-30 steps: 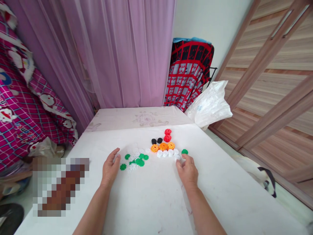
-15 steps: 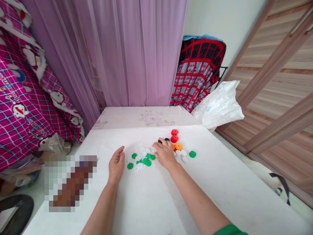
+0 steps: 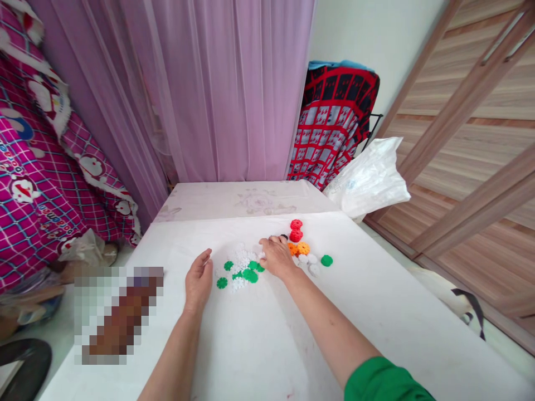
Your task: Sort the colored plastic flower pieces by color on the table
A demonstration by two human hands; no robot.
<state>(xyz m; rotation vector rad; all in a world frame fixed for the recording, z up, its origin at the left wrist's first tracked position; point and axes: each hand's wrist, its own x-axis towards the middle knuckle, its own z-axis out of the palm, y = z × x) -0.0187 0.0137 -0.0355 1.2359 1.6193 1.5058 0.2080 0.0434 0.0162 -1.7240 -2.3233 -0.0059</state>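
Note:
On the white table (image 3: 259,334) lies a scatter of small plastic snowflake discs. My left hand (image 3: 198,281) rests on its edge beside the green and white pile (image 3: 242,268), fingers loosely apart, holding nothing. My right hand (image 3: 276,256) reaches across to the middle of the discs, fingers curled down over the white pieces and partly covering the black ones (image 3: 284,237). What its fingertips hold is hidden. Red discs (image 3: 296,229), an orange disc (image 3: 303,248), white discs (image 3: 311,266) and a single green disc (image 3: 326,260) lie just right of that hand.
A pink curtain (image 3: 217,89) hangs behind the table. A red patterned cloth (image 3: 334,122) drapes over a rack at the back right, with a white plastic bag (image 3: 368,178) below it. Wooden sliding doors (image 3: 468,156) stand to the right, and pink bedding (image 3: 42,184) to the left.
My right hand moved left from the white discs at the right end to the middle of the discs and now covers the black and white ones. The left hand stayed put.

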